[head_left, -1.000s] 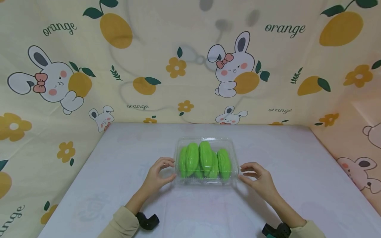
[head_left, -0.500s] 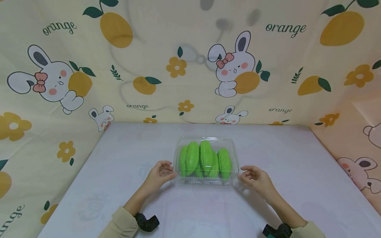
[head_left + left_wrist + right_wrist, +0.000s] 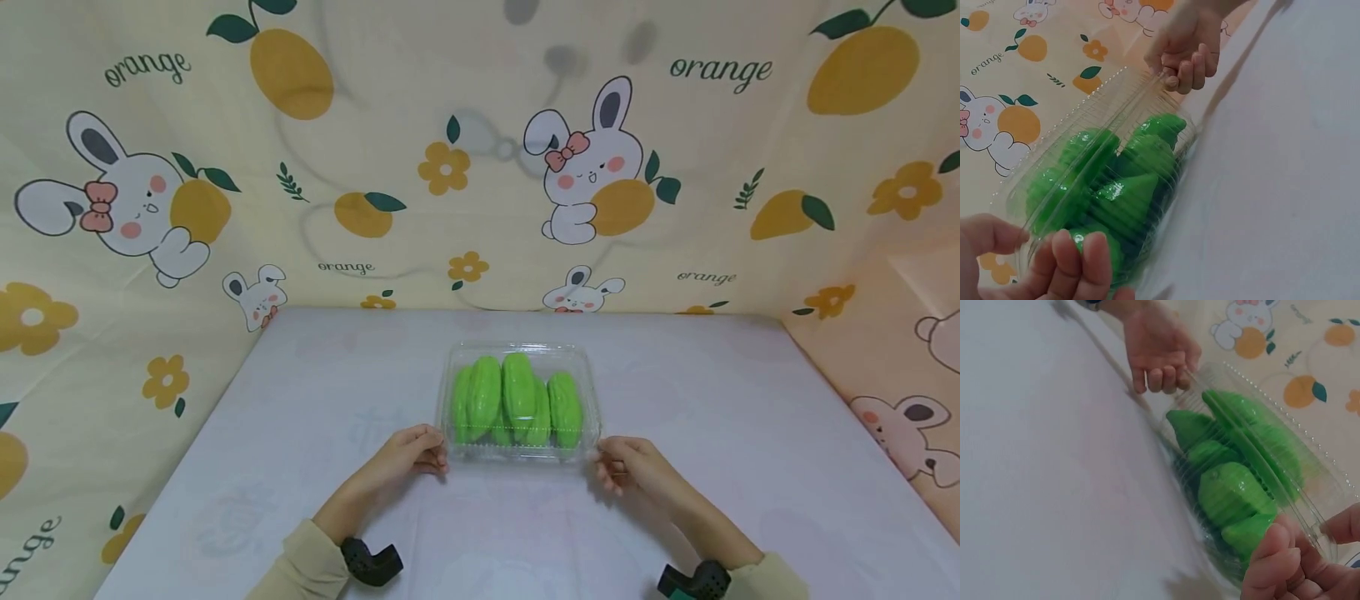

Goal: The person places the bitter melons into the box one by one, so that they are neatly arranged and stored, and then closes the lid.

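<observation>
A clear plastic clamshell box (image 3: 480, 455) lies on the white-covered table, its lid down. Inside it are several green, elongated, ridged pieces (image 3: 518, 392) that look like fruit or vegetables. My left hand (image 3: 408, 454) pinches the box's near left corner at the rim, thumb on top and fingers curled beneath. At the near right corner, my right hand (image 3: 633, 467) pinches the rim in a similar way. The left wrist view shows the box's ribbed side wall (image 3: 1160, 187) between the two hands. In the right wrist view the thumb (image 3: 1342, 526) lies against the lid's edge.
A cloth backdrop (image 3: 487, 208) printed with rabbits and oranges rises behind and on both sides of the white tabletop (image 3: 510, 533). Black devices sit on the left wrist (image 3: 371, 562) and the right wrist (image 3: 697, 579).
Both hands have turned and come slightly nearer the front edge, from fingers spread beside the box to pinching its near corners. The box stays in almost the same place.
</observation>
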